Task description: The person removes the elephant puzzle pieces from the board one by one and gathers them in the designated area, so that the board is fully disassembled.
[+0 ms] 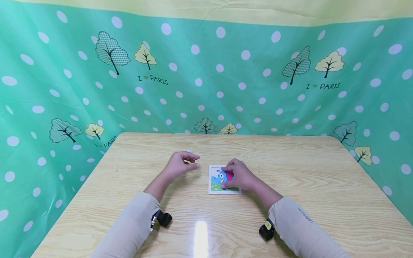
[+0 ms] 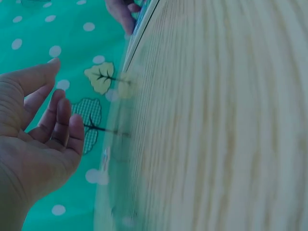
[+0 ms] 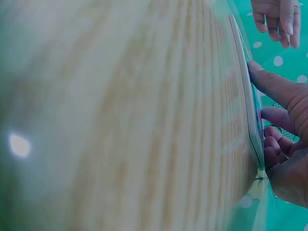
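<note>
A flat square picture puzzle [image 1: 225, 192] with a white border lies on the wooden table, showing a blue cartoon animal over green. My right hand [image 1: 242, 175] rests over its right half, thumb and index finger spread apart and touching the picture. In the right wrist view the thumb tip presses at the puzzle [image 3: 246, 82], seen nearly edge-on, while the other fingers bend beside it. To the left of the puzzle, my left hand [image 1: 182, 165] hovers above the table with loosely bent fingers and holds nothing. Its palm shows in the left wrist view.
Just behind the left hand lies a small pale-blue piece [image 1: 189, 151], mostly hidden. The table [image 1: 290, 161] reaches back to a green dotted curtain [image 1: 206, 71] printed with trees. Both sleeves carry black wrist cameras, and a light reflection [image 1: 200, 236] shines near the front.
</note>
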`<state>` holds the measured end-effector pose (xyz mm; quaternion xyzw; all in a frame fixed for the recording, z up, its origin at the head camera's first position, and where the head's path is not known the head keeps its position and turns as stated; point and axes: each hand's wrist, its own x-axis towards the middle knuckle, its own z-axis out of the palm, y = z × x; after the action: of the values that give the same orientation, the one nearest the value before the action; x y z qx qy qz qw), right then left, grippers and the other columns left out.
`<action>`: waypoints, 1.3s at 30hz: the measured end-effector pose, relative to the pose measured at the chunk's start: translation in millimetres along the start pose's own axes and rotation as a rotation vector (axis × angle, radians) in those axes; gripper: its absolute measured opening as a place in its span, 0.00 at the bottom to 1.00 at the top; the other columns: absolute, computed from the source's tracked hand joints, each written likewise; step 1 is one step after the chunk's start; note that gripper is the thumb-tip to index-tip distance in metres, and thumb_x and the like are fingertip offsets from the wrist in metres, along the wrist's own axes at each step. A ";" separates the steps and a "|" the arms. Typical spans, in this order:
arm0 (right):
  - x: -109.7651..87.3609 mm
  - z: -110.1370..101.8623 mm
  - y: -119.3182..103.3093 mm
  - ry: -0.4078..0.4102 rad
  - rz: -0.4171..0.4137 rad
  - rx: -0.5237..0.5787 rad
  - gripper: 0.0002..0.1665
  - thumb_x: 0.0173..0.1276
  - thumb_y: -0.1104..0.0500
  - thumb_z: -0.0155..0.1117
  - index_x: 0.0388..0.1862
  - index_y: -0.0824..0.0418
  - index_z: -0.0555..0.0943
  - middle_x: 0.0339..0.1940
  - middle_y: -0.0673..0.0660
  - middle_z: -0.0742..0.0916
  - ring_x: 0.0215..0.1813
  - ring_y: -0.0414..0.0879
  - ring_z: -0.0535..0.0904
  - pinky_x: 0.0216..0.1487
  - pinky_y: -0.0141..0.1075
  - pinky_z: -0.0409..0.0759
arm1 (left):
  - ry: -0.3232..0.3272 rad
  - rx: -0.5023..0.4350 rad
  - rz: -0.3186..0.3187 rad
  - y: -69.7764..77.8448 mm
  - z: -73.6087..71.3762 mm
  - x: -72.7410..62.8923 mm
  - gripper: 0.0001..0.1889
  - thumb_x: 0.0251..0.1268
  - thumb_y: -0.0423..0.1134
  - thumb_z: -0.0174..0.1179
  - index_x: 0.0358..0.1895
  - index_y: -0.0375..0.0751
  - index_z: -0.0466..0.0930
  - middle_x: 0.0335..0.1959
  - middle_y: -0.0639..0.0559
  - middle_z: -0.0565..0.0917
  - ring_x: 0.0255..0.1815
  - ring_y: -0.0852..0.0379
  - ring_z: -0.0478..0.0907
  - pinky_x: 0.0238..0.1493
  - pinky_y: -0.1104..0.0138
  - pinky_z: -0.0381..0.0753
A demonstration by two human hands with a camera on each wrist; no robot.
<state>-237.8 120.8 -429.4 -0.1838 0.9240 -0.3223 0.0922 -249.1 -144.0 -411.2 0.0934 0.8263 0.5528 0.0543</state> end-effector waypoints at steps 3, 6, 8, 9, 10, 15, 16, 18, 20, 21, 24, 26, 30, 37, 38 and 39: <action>0.3 0.1 -0.1 -0.001 -0.003 -0.005 0.39 0.48 0.52 0.83 0.60 0.58 0.81 0.53 0.52 0.74 0.55 0.49 0.68 0.56 0.40 0.72 | -0.017 -0.001 -0.018 3.2 3.4 -0.5 0.20 0.54 0.35 0.72 0.52 0.37 0.83 0.51 0.43 0.82 0.48 0.50 0.77 0.45 0.62 0.81; 0.6 0.1 -0.2 -0.005 -0.004 -0.013 0.39 0.48 0.51 0.82 0.60 0.58 0.81 0.53 0.52 0.74 0.55 0.49 0.68 0.57 0.41 0.72 | -0.026 -0.004 -0.028 5.7 6.7 -0.4 0.21 0.54 0.36 0.72 0.52 0.37 0.83 0.51 0.43 0.81 0.49 0.50 0.76 0.44 0.63 0.80; 0.9 0.2 0.0 -0.010 -0.002 -0.015 0.39 0.48 0.51 0.82 0.60 0.58 0.81 0.53 0.52 0.74 0.55 0.49 0.68 0.56 0.41 0.72 | -0.030 0.004 -0.030 7.3 9.2 0.1 0.20 0.54 0.36 0.72 0.52 0.38 0.84 0.51 0.45 0.81 0.50 0.50 0.76 0.44 0.62 0.80; 0.9 0.1 0.0 -0.012 0.000 -0.014 0.39 0.48 0.51 0.82 0.61 0.58 0.81 0.53 0.52 0.74 0.55 0.49 0.68 0.56 0.41 0.72 | -0.031 0.010 -0.030 7.4 10.5 0.7 0.20 0.54 0.37 0.72 0.52 0.39 0.84 0.51 0.47 0.81 0.51 0.50 0.75 0.45 0.61 0.80; 0.9 -0.1 -0.1 -0.013 0.003 -0.014 0.39 0.48 0.50 0.82 0.61 0.57 0.80 0.53 0.52 0.74 0.55 0.49 0.68 0.56 0.41 0.72 | -0.031 0.021 -0.030 7.7 12.1 1.2 0.19 0.54 0.37 0.72 0.51 0.40 0.85 0.50 0.48 0.81 0.51 0.50 0.75 0.45 0.61 0.79; 1.2 -0.4 0.1 -0.018 0.011 -0.017 0.40 0.49 0.50 0.82 0.62 0.57 0.80 0.53 0.51 0.74 0.55 0.49 0.68 0.57 0.41 0.72 | -0.049 0.081 -0.025 8.1 19.8 3.6 0.15 0.55 0.39 0.72 0.48 0.46 0.87 0.50 0.54 0.81 0.53 0.51 0.74 0.50 0.56 0.76; 1.2 -0.3 0.1 -0.018 0.011 -0.020 0.40 0.49 0.50 0.82 0.62 0.57 0.80 0.53 0.51 0.74 0.55 0.49 0.68 0.57 0.41 0.72 | -0.053 0.094 -0.019 8.6 21.4 3.8 0.15 0.55 0.39 0.72 0.47 0.47 0.87 0.50 0.54 0.81 0.53 0.51 0.74 0.51 0.56 0.75; 1.1 -0.3 -0.3 -0.019 0.010 -0.022 0.40 0.49 0.50 0.82 0.62 0.57 0.80 0.53 0.52 0.74 0.55 0.49 0.68 0.57 0.41 0.72 | -0.065 0.105 -0.015 9.4 24.3 3.9 0.15 0.55 0.40 0.72 0.47 0.47 0.87 0.51 0.54 0.81 0.53 0.51 0.75 0.52 0.55 0.75; 0.9 -0.3 -0.6 -0.017 0.007 -0.023 0.40 0.49 0.50 0.82 0.61 0.57 0.80 0.53 0.52 0.74 0.55 0.49 0.68 0.56 0.41 0.72 | -0.081 0.108 -0.020 10.1 26.9 4.2 0.15 0.54 0.40 0.73 0.47 0.46 0.87 0.51 0.54 0.81 0.53 0.51 0.74 0.54 0.54 0.75; 0.9 -0.3 -0.6 -0.019 0.007 -0.025 0.40 0.49 0.50 0.82 0.61 0.57 0.80 0.53 0.52 0.74 0.55 0.49 0.68 0.56 0.41 0.72 | -0.089 0.109 -0.027 10.4 28.3 4.1 0.15 0.54 0.41 0.73 0.47 0.47 0.87 0.51 0.54 0.81 0.53 0.51 0.74 0.54 0.53 0.74; 0.5 -0.3 -0.5 -0.017 0.006 -0.022 0.40 0.48 0.50 0.82 0.61 0.57 0.80 0.53 0.52 0.74 0.55 0.49 0.68 0.56 0.41 0.72 | -0.124 0.098 -0.064 12.1 31.9 3.6 0.16 0.54 0.42 0.73 0.48 0.49 0.87 0.51 0.53 0.80 0.53 0.51 0.74 0.56 0.53 0.73; 0.3 -0.4 -0.4 -0.016 0.005 -0.019 0.40 0.48 0.50 0.82 0.61 0.57 0.80 0.53 0.52 0.74 0.55 0.49 0.68 0.56 0.41 0.72 | -0.147 0.102 -0.077 12.7 34.7 3.0 0.17 0.54 0.43 0.73 0.48 0.50 0.87 0.50 0.52 0.80 0.53 0.51 0.74 0.56 0.52 0.72; 0.1 -0.2 -0.2 -0.014 -0.002 -0.015 0.40 0.49 0.50 0.82 0.62 0.58 0.80 0.53 0.52 0.74 0.55 0.49 0.68 0.56 0.41 0.73 | -0.187 0.147 -0.065 11.8 40.1 2.8 0.17 0.53 0.41 0.73 0.49 0.50 0.86 0.48 0.52 0.80 0.51 0.52 0.74 0.54 0.54 0.74; -0.1 -1.1 -0.7 -0.015 -0.009 -0.001 0.40 0.49 0.51 0.82 0.62 0.59 0.80 0.52 0.52 0.74 0.53 0.49 0.68 0.55 0.40 0.72 | -0.225 0.206 -0.013 12.0 46.0 1.8 0.18 0.51 0.35 0.74 0.48 0.48 0.87 0.45 0.51 0.80 0.47 0.51 0.74 0.50 0.59 0.74; -0.1 -1.3 -0.9 -0.016 -0.009 -0.002 0.40 0.49 0.52 0.82 0.62 0.59 0.80 0.52 0.52 0.74 0.53 0.48 0.68 0.54 0.40 0.72 | -0.226 0.211 -0.011 12.2 46.2 1.7 0.18 0.51 0.35 0.74 0.48 0.47 0.87 0.45 0.51 0.80 0.46 0.51 0.74 0.50 0.60 0.74; -0.2 -1.5 -1.2 -0.017 -0.010 -0.003 0.40 0.49 0.52 0.82 0.62 0.59 0.80 0.51 0.52 0.74 0.53 0.48 0.68 0.54 0.40 0.72 | -0.226 0.217 -0.009 12.1 46.3 1.7 0.18 0.51 0.34 0.74 0.48 0.48 0.87 0.45 0.51 0.80 0.46 0.52 0.74 0.50 0.60 0.74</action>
<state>-237.7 120.8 -427.4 -0.1911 0.9228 -0.3199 0.0980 -240.7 -97.3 -417.7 0.1566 0.8702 0.4459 0.1392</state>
